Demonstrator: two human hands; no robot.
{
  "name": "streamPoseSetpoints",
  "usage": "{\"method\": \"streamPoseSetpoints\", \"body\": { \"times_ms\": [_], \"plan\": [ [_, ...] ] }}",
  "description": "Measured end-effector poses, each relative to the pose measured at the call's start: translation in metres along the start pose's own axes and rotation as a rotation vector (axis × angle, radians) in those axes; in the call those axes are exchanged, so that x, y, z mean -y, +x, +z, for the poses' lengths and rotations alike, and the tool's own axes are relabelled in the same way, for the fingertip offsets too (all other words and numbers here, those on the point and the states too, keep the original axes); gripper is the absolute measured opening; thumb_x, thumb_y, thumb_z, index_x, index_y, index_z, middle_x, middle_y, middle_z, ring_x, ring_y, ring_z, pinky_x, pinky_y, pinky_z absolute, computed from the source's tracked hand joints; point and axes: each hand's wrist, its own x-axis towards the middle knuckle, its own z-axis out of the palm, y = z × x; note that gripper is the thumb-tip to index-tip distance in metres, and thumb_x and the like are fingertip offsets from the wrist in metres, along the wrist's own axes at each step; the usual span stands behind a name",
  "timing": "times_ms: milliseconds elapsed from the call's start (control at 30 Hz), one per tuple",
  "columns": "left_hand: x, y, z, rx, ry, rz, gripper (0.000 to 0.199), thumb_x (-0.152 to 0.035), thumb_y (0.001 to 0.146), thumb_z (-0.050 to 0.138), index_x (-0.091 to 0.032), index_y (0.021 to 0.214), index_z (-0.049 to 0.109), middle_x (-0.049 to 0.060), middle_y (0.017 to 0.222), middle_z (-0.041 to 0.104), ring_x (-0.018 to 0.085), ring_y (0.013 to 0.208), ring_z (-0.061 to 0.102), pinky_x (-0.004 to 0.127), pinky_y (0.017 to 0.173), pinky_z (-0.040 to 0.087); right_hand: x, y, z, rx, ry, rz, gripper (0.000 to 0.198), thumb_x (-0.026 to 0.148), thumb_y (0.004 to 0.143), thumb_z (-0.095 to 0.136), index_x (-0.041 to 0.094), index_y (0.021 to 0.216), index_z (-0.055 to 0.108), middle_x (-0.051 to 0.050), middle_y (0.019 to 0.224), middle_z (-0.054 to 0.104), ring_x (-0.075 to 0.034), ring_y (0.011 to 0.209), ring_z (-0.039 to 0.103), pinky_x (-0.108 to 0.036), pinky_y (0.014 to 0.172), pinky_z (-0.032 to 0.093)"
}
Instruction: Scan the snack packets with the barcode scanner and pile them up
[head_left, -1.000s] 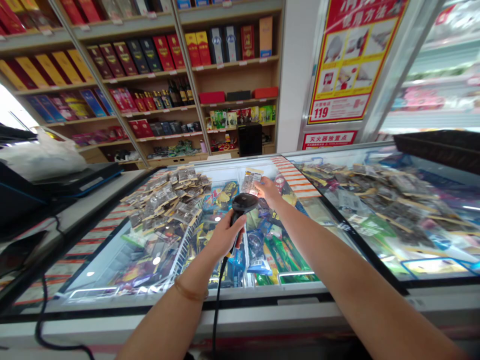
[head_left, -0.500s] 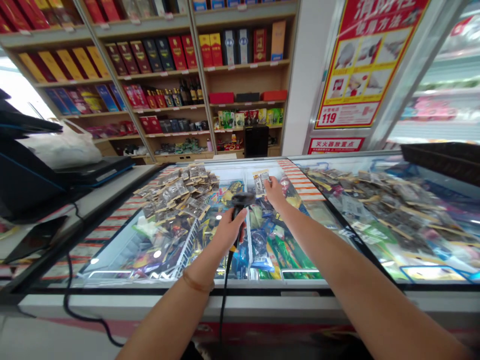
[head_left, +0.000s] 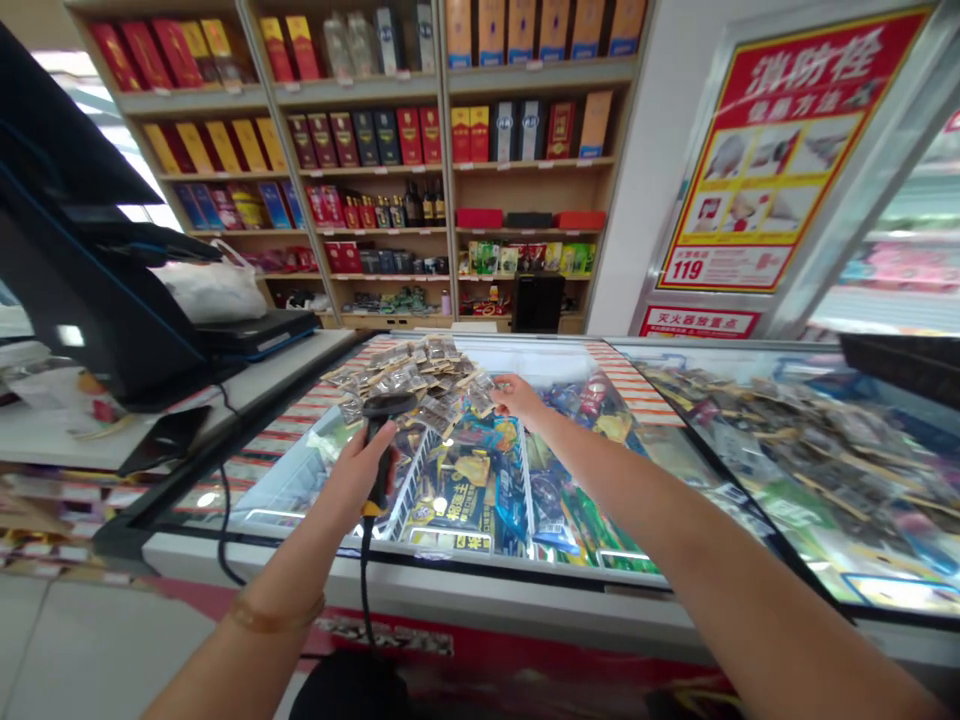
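You are standing at the near edge of a glass-topped chest freezer (head_left: 562, 606), and both your arms are reaching over it. Your left hand (head_left: 369, 468) is wrapping firmly around the grip of a black handheld barcode scanner (head_left: 390, 404), its head hovering above the left part of the freezer and its cable (head_left: 365, 580) hanging down over the freezer's near edge. A thin bracelet (head_left: 274, 616) is circling your left wrist. Your right hand (head_left: 517, 398) is pinching a small clear-fronted packet (head_left: 481, 392) between thumb and fingers, above the middle of the freezer toward its far side. A heap of similar packets (head_left: 405, 377) is lying on the freezer's far left glass, close by the held one; whether the two are touching, you cannot tell from here. Colourful packages (head_left: 454, 495) are showing through the freezer's glass, and another heap of packets (head_left: 802, 430) is lying beyond its right-hand black edge. Left of the freezer, a desk (head_left: 322, 352) is carrying a dark checkout terminal (head_left: 90, 240) and a white plastic bag (head_left: 214, 290) resting on a flat black device (head_left: 259, 335). Behind the freezer, wooden shelves (head_left: 532, 184) are holding boxed bottles.
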Motion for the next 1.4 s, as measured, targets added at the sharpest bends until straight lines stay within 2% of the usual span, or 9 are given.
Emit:
{"method": "streamPoseSetpoints", "body": {
  "times_ms": [233,333,433,600,733,833,1033,1167,1400],
  "plan": [
    [0.011,-0.009,-0.014,-0.006,-0.027,0.012,0.052,-0.066,0.068,0.075,-0.022,0.079,0.052,-0.005,0.058,0.058,0.011,0.041,0.049,0.023,0.038,0.039,0.009,-0.002,0.083,-0.031,-0.001,0.087,0.03,0.01,0.085,0.073,0.019,0.109,0.057,0.005,0.069,0.062,-0.009,0.05,0.064,-0.017,0.045,0.049],
    [0.011,-0.009,-0.007,0.021,-0.035,0.01,0.051,-0.066,0.07,0.074,-0.022,0.078,0.051,-0.005,0.058,0.058,0.01,0.041,0.049,0.022,0.038,0.039,0.006,0.0,0.095,0.022,0.035,0.067,0.037,0.017,0.084,0.077,0.02,0.117,0.061,-0.001,0.083,0.071,-0.011,0.059,0.07,-0.021,0.054,0.057],
    [0.011,-0.009,0.007,0.065,-0.043,0.017,0.05,-0.066,0.071,0.073,-0.021,0.078,0.051,-0.005,0.057,0.058,0.01,0.04,0.049,0.022,0.039,0.04,0.0,0.004,0.084,0.031,-0.042,0.02,0.046,0.029,0.083,0.079,0.021,0.125,0.064,-0.005,0.088,0.075,-0.017,0.062,0.073,-0.026,0.054,0.058],
    [0.011,-0.008,0.05,0.157,-0.06,0.021,0.053,-0.067,0.069,0.075,-0.022,0.083,0.052,-0.006,0.057,0.058,0.01,0.038,0.049,0.022,0.037,0.04,-0.015,0.008,0.003,-0.107,-0.224,-0.086,0.039,0.03,0.09,0.067,0.023,0.128,0.065,-0.009,0.112,0.074,-0.019,0.069,0.075,-0.029,0.056,0.057],
    [0.004,-0.003,0.1,0.253,-0.098,0.035,0.056,-0.069,0.066,0.075,-0.022,0.084,0.051,-0.006,0.056,0.057,0.01,0.037,0.048,0.022,0.035,0.038,-0.027,-0.001,-0.1,-0.353,-0.595,-0.162,0.033,0.022,0.091,0.056,0.018,0.122,0.068,-0.01,0.112,0.074,-0.02,0.081,0.074,-0.035,0.079,0.059],
    [-0.005,0.004,0.143,0.322,-0.126,0.027,0.056,-0.069,0.066,0.075,-0.022,0.086,0.051,-0.006,0.055,0.057,0.009,0.037,0.047,0.022,0.035,0.038,-0.029,-0.013,-0.183,-0.494,-0.736,-0.179,0.035,0.015,0.087,0.051,0.014,0.117,0.07,-0.013,0.12,0.071,-0.025,0.111,0.067,-0.041,0.102,0.051],
    [0.005,0.016,0.204,0.402,-0.174,0.041,0.054,-0.067,0.071,0.074,-0.022,0.089,0.052,-0.006,0.058,0.056,0.009,0.04,0.048,0.021,0.036,0.038,-0.024,-0.029,-0.318,-0.669,-1.146,-0.075,0.033,0.012,0.083,0.053,0.008,0.109,0.074,-0.026,0.122,0.067,-0.035,0.118,0.06,-0.047,0.104,0.042],
    [0.024,0.022,0.207,0.435,-0.084,0.039,0.054,-0.068,0.07,0.074,-0.021,0.086,0.052,-0.005,0.06,0.057,0.009,0.04,0.048,0.021,0.036,0.039,-0.029,-0.024,-0.369,-0.667,-1.403,0.002,0.026,0.01,0.081,0.058,0.012,0.099,0.077,-0.029,0.133,0.063,-0.046,0.133,0.047,-0.061,0.107,0.033],
    [0.034,0.03,0.201,0.426,-0.053,-0.029,0.057,-0.073,0.066,0.075,-0.021,0.078,0.054,-0.003,0.058,0.057,0.01,0.04,0.048,0.022,0.035,0.039,-0.039,0.011,-0.403,-0.536,-1.556,0.264,0.036,0.015,0.083,0.061,0.021,0.115,0.077,-0.018,0.147,0.057,-0.041,0.151,0.027,-0.068,0.115,0.014]
  ]
}}
